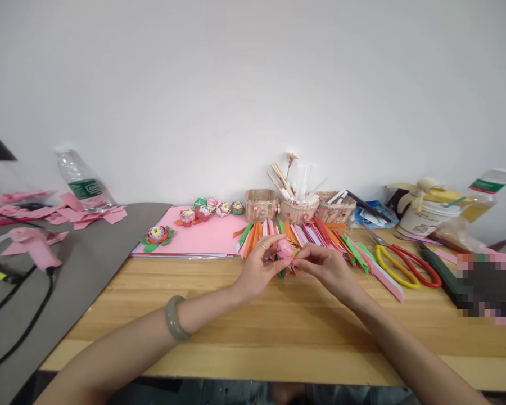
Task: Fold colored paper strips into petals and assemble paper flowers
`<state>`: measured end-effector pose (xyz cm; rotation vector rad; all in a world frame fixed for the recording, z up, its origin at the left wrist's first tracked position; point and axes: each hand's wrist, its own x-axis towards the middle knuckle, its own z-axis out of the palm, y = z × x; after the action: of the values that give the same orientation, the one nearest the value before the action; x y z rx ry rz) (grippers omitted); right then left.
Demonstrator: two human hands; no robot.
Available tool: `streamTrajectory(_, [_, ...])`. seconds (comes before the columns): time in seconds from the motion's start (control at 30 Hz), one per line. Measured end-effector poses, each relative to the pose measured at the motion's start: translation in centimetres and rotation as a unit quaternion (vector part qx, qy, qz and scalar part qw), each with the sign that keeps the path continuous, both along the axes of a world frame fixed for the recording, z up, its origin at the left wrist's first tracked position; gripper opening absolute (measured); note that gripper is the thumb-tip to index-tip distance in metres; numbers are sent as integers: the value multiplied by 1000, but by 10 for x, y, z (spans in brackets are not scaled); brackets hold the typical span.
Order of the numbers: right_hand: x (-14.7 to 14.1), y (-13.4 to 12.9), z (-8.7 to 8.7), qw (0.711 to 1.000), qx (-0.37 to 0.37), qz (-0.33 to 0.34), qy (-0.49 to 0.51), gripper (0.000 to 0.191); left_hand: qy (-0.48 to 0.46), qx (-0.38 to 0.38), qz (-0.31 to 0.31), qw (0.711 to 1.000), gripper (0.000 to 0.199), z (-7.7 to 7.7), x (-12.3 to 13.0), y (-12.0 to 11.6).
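A paper flower (284, 249) with pink inner petals and orange and green outer ones is held over the wooden table. My left hand (259, 269) grips it from the left, thumb and fingers around its side. From the right, my right hand (324, 268) pinches at its outer petals with thumb and forefinger. Behind both hands lies a fanned row of folded paper strips (316, 233) in orange, green, red, pink and white. The flower's underside is hidden.
Finished paper flowers (158, 236) sit on pink paper sheets (221, 239) at the left. Small woven baskets (261, 206) stand by the wall. Yellow-and-red-handled scissors (398, 264) and a paper cup (428, 218) are at the right. A pink glue gun (37, 247) and a bottle (84, 183) are far left.
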<state>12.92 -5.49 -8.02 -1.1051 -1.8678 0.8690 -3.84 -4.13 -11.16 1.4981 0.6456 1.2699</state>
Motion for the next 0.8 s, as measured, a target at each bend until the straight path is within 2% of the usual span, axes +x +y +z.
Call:
streamTrajectory(0.2, [0,0,0,1000,19,-7,-14,26,-6,-40,-25,999,44,3,1,-2])
streamTrajectory(0.37, [-3,-3,3,994,92,-31,-53,27,-17,-52,-8,998,44,3,2,-1])
streamTrajectory(0.63, [-8,-2,-14,954,239,-144,-111,16,-41,-72,7,997,37,2,4,-2])
streamTrajectory(0.8, [-10,-3,-19,942,267,-165,-117,16,-39,-96,18,994,36,2,5,-3])
